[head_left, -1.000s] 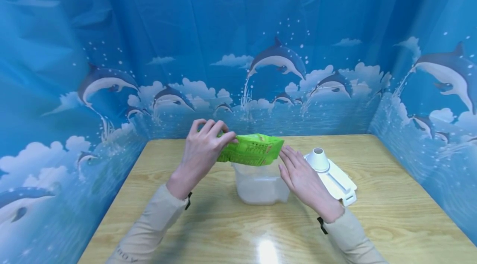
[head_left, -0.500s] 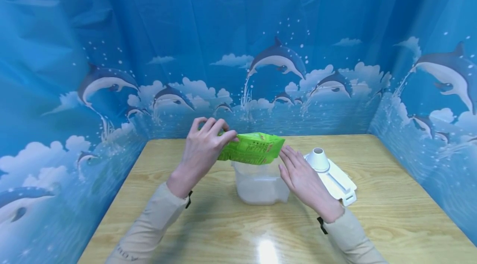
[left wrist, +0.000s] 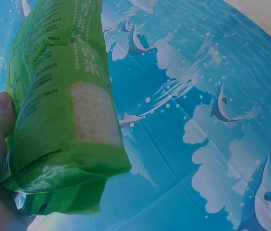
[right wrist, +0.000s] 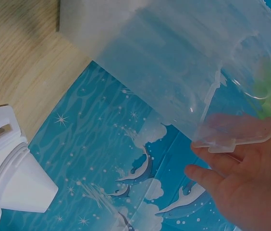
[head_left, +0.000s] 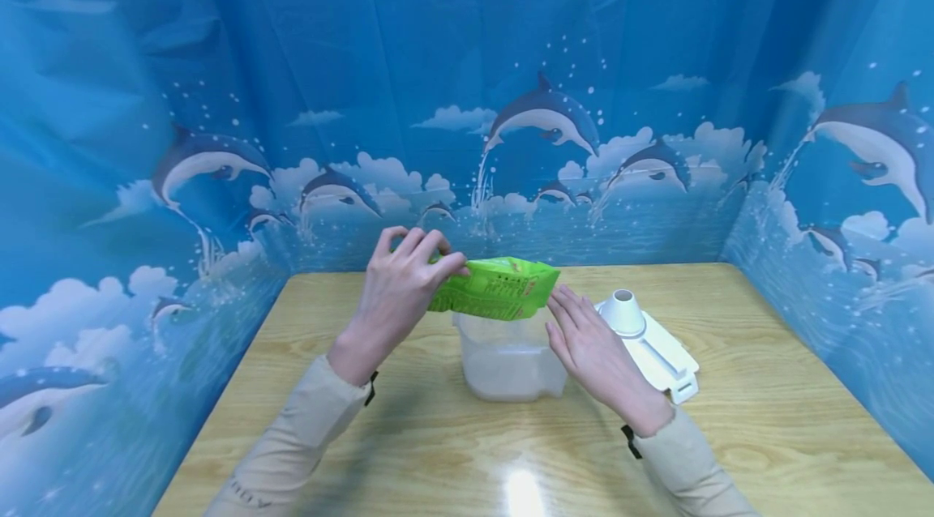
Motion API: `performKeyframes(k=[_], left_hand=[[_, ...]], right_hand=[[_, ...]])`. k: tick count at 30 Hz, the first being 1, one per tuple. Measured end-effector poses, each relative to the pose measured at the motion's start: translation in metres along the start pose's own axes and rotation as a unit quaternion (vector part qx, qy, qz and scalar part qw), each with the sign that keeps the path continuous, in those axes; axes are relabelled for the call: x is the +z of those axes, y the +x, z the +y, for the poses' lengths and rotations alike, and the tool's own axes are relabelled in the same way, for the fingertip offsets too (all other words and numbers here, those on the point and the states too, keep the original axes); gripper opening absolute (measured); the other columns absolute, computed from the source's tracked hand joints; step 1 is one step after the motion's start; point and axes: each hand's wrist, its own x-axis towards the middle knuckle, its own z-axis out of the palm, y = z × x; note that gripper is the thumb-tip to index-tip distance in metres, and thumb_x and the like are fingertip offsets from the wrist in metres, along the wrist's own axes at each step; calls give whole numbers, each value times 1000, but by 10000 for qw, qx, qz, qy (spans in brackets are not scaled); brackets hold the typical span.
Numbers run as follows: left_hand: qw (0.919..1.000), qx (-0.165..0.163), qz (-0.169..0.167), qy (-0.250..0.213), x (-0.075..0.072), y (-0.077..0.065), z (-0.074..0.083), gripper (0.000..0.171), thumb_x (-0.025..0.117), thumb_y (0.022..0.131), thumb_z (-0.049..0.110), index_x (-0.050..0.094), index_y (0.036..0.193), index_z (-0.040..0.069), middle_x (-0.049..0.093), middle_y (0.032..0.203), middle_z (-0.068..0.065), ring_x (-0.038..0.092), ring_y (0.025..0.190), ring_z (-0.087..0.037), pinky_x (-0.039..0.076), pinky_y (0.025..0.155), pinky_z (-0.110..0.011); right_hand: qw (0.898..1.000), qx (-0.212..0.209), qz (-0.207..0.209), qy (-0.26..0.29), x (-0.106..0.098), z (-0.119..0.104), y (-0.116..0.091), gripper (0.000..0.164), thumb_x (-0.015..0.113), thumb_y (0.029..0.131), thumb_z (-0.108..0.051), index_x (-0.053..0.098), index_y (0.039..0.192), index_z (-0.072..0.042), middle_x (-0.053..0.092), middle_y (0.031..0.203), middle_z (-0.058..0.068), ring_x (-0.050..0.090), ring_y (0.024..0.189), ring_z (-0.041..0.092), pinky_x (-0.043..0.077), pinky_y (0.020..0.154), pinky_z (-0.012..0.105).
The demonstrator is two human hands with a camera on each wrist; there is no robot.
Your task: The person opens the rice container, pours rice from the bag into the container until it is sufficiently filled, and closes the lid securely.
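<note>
Blue plastic curtain (head_left: 438, 14), creased and printed with dolphins and clouds, walls in a pale wood-grain desk (head_left: 409, 436) with a glare spot near its front edge. Green bag (head_left: 499, 290) is up off the desk, above the clear bin (head_left: 511, 375); left hand (head_left: 397, 282) is clamped on the bag's left end, fingers curled over it. Key relation: bag extends rightward from that grip, long axis side to side and near level, far end just beside the right hand's fingertips, bin below. Whether bag touches bin rim, cannot tell. Right hand (head_left: 587, 339) is the nearer one to the bin; its grip is apart, fingers straight, appearing to rest along the bin's right side. Bag is thin, glossy film, wrinkled, with dark lettering; left wrist view shows a pale, grainy-looking panel (left wrist: 94, 113) and a folded end. Bin is stiff, cloudy plastic, boxy with rounded corners and a small lip; contents unclear. To its right on the desk, a flat, smooth white lid (head_left: 664, 363) bears a blunt, cone-shaped spout (head_left: 623, 314) with a round hole at its tip.
</note>
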Motion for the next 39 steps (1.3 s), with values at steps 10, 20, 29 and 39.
performKeyframes(k=[10,20,29,39], left_hand=[[10000,77,-9,-10,0,0,1,11,67,94,32,75,94,24,64,91,-1,63,86,-22,50,94,-50],[9997,232,-33,4,4,-2,-1,13,65,95,32,73,93,22,64,90,-1,62,85,-22,51,92,-48],[9993,361,-30,14,6,-4,-4,14,63,96,32,71,93,21,64,89,-2,61,85,-22,51,91,-46],[9984,495,-246,103,4,-3,-4,5,68,93,24,72,97,23,63,92,-1,59,86,-22,49,92,-45]], right_hand=[[10000,22,-78,25,-2,-1,-1,51,42,108,-27,47,146,6,44,154,23,38,145,37,27,122,51],[10000,-13,-20,20,-1,0,0,51,42,108,-27,48,145,7,44,153,23,39,145,37,26,122,51],[9999,-86,89,0,0,0,0,50,42,108,-25,48,144,8,46,152,23,39,144,38,29,120,53],[9999,-4,-98,23,0,0,-1,51,41,108,-27,47,145,8,43,154,24,37,145,38,26,121,52]])
